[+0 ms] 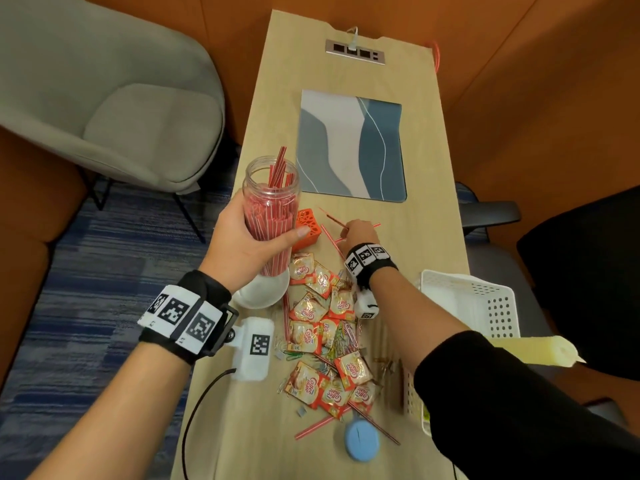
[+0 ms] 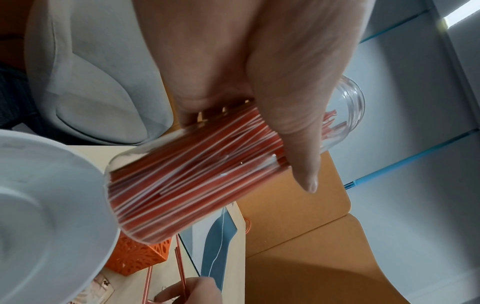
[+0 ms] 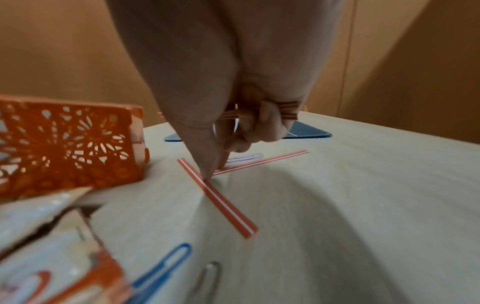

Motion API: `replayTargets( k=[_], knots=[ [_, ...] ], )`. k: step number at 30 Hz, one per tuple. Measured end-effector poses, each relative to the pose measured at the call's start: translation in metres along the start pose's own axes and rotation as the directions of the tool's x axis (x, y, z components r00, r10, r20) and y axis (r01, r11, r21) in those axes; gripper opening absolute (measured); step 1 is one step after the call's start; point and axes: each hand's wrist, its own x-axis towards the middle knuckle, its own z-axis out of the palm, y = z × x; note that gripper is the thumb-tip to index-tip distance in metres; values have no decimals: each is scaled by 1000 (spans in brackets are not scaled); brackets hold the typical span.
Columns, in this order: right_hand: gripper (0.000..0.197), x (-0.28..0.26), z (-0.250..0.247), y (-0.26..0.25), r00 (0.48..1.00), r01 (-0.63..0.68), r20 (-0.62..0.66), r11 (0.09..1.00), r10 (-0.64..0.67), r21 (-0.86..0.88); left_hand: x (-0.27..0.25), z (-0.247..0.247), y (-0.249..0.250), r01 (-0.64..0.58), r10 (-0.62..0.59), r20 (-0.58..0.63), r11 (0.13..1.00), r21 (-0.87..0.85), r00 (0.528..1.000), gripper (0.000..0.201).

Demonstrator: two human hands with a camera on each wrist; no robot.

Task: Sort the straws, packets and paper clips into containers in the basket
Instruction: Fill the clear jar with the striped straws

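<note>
Right fingertips point(image 3: 207, 174) pressed down on a red-and-white straw point(image 3: 221, 197) lying flat on the table point(image 1: 415, 237), with a few more straws tucked across the curled fingers of the same right hand point(image 1: 360, 232). Just beside, a second loose straw point(image 3: 262, 162) crossing the first, and an orange perforated box point(image 1: 308, 225) to the left. Left hand point(image 1: 249, 244) wrapped around a clear jar point(image 1: 272, 209), thumb across the front, lifted above the table and tilted, already packed with red-and-white straws. Below the jar, a white bowl point(image 1: 259, 292). Nearer the body, scattered creamer packets point(image 1: 311, 310) mixed with coloured paper clips point(image 1: 343, 341) and further straws. At the right edge, a white basket point(image 1: 485, 303); near the front, a blue round lid point(image 1: 362, 439). Farther back, a grey-and-blue mat point(image 1: 349, 147).
</note>
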Motion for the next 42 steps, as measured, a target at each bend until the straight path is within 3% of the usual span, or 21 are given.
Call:
replayTargets(
  k=[10,17,22,30,33,36,38,40,42],
  knots=[
    [23,14,-14,21,967,255,66,950,-247,-180,-3,0,2,-14,14,23,1000,0,1000,67],
    [40,25,-39,36,963,267,122,913,-241,-309,-7,1,2,-16,16,19,1000,-10,1000,65],
    [23,26,-44,42,953,298,195,842,-234,-450,-5,2,3,-23,23,20,1000,-14,1000,63],
    [15,29,-52,34,944,323,235,788,-231,-524,-4,8,2,-8,8,41,1000,-5,999,61],
    [17,36,-54,33,966,246,187,860,-179,-447,-6,10,1,-11,10,52,1000,4,999,57],
    [24,40,-56,44,1000,-14,8,961,17,-276,-7,9,-1,-16,16,55,1000,11,998,57],
    [34,36,-54,53,992,-122,2,983,124,-137,-7,9,-3,-14,13,55,1000,10,998,58],
    [43,31,-49,56,991,-116,63,988,122,-98,-5,8,-3,-14,13,57,1000,12,998,59],
    [43,22,-49,45,990,-44,119,956,81,-290,-4,8,-3,-14,13,60,1000,17,998,60]
  ],
)
